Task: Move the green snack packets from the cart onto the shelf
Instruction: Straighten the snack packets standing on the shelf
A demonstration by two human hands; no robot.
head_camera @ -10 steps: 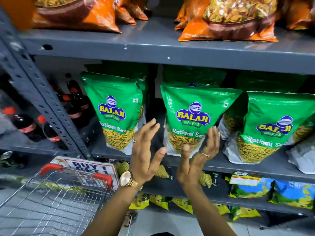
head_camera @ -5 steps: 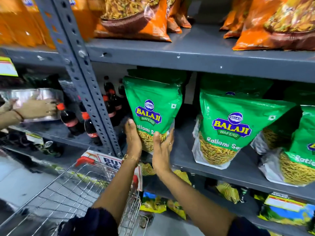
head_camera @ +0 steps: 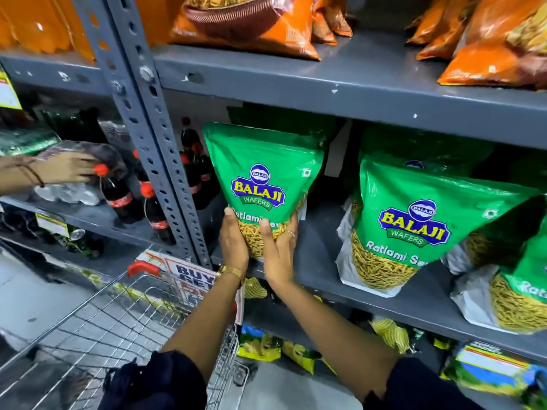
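Observation:
A green snack packet (head_camera: 263, 176) stands upright at the left end of the grey middle shelf (head_camera: 325, 261). My left hand (head_camera: 233, 238) grips its lower left side and my right hand (head_camera: 279, 250) grips its lower right side. Two more green packets (head_camera: 420, 220) stand further right on the same shelf, leaning back. The wire cart (head_camera: 112, 329) with red handle ends sits at the lower left; the part of its basket in view holds no packet.
A perforated grey upright post (head_camera: 154, 143) stands just left of the held packet. Cola bottles (head_camera: 118, 196) fill the left bay, where another person's hand (head_camera: 68, 170) reaches. Orange packets (head_camera: 251, 22) lie on the shelf above. Yellow packets (head_camera: 260, 344) sit below.
My hands left the middle packet and took hold of the leftmost green packet at its base. The view swung left and closer. Another person's hand came into view at the left.

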